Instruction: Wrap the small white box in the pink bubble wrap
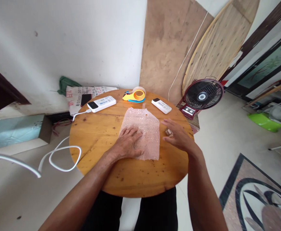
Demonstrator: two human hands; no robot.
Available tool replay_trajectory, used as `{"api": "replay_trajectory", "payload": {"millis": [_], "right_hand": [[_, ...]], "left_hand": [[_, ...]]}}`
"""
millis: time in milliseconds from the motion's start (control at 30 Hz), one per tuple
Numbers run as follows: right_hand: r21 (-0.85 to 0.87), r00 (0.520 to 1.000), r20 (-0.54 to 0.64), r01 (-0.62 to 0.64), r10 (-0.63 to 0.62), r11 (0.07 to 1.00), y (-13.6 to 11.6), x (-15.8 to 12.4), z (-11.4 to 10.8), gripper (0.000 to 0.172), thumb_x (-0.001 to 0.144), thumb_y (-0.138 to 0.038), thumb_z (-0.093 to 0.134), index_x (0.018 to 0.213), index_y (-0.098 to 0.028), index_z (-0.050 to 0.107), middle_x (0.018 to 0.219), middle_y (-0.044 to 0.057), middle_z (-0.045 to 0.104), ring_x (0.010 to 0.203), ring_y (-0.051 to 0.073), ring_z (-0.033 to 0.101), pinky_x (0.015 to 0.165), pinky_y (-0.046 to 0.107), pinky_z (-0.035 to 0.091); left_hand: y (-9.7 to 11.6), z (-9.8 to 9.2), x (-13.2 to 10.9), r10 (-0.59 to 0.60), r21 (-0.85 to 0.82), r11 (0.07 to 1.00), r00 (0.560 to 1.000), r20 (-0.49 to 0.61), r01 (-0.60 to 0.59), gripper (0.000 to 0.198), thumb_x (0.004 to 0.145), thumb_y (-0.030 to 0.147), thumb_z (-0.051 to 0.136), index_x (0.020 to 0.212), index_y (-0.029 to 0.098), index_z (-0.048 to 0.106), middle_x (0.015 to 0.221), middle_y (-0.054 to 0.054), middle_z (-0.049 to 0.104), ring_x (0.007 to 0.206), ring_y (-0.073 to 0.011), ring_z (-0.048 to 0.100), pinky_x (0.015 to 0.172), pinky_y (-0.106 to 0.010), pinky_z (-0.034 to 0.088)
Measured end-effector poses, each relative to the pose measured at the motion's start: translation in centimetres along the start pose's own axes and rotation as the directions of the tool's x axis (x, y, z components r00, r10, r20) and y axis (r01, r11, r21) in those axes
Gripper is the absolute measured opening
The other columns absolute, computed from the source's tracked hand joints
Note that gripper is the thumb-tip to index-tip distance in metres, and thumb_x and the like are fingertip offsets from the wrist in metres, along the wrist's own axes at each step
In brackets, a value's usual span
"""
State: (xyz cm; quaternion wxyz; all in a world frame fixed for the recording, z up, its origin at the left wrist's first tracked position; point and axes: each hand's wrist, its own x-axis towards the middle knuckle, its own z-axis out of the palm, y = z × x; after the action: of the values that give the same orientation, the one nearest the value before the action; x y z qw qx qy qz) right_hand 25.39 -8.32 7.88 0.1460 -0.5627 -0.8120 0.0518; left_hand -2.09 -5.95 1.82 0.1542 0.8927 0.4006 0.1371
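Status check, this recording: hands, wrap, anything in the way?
Left hand flat on pink bubble wrap. Right hand open by small item, contact unclear. Tape dispenser beyond wrap's far edge, seemingly not obstructing.

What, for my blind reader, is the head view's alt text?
The left hand rests on a pinkish bubble-wrap sheet atop a round wooden table; the open right hand is near a small brownish block. Behind: yellow tape dispenser.

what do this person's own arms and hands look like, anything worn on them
The left hand and right hand are ungloved, with no ring or marking discernible. The left forearm and right forearm are bare: no sleeve, watch or bracelet shows.
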Motion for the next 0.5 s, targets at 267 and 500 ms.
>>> {"api": "replay_trajectory", "payload": {"millis": [267, 500], "right_hand": [[0.023, 0.951, -0.007, -0.309, 0.309, 0.951, 4.6, -0.2, 0.8, 0.047, 0.073, -0.023, 0.064, 0.12, -0.021, 0.059, 0.12, 0.01, 0.064, 0.108, 0.03, 0.06, 0.093, 0.044, 0.046], [0.707, 0.979, -0.137, -0.009, 0.15, 0.708, -5.2, -1.0, -5.2, 0.037, 0.073, -0.034, 0.073, 0.105, -0.024, 0.058, 0.095, 0.001, 0.065, 0.085, 0.019, 0.062, 0.075, 0.03, 0.049]], "left_hand": [[-0.1, 0.1, -0.1, -0.002, 0.0, 1.0, 1.0, 0.001, 0.002, 0.079, 0.068, 0.059, 0.066, 0.136, 0.022, 0.051, 0.15, -0.014, 0.038, 0.139, -0.0355, 0.031, 0.115, -0.054, 0.018], [-0.5, 0.6, -0.1, 0.025, -0.009, 1.0, 0.999, -0.025, -0.026, 0.08, 0.066, 0.058, 0.068, 0.135, 0.023, 0.05, 0.148, -0.014, 0.039, 0.139, -0.0352, 0.03, 0.115, -0.054, 0.018]]}}
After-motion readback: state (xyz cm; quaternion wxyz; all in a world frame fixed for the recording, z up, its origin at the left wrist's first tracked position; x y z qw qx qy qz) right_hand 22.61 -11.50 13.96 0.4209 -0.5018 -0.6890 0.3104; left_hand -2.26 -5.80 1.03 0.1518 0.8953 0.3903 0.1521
